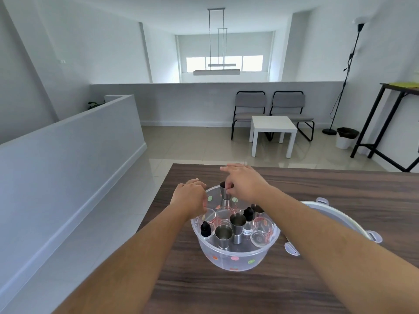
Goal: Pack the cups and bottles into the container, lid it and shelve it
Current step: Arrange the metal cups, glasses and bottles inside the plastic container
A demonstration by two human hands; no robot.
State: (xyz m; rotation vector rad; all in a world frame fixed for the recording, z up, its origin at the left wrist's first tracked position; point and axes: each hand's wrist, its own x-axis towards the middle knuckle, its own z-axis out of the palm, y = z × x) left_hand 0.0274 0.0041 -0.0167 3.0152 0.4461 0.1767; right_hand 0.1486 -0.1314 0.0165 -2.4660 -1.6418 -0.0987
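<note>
A clear round container (pixel 235 257) with coloured dots stands on the dark wooden table (pixel 317 184). Inside it are several steel cups (pixel 224 234), clear glasses (pixel 263 227) and two small black-capped bottles (pixel 248 215). My right hand (pixel 246 181) pinches the rim of a steel jigger (pixel 225 193) that is upright at the far side of the container. At the container's left rim my left hand (pixel 189 198) rests with its fingers curled; whether it holds anything is hidden. The lid (pixel 335 214) lies to the right, partly behind my right forearm.
The table's left edge runs close beside the container, with tiled floor beyond it. A low white wall (pixel 68 150) stands at left. Farther back are a white side table (pixel 272 130), two grey chairs (pixel 288 105), a floor lamp, a bin and a tall dark table.
</note>
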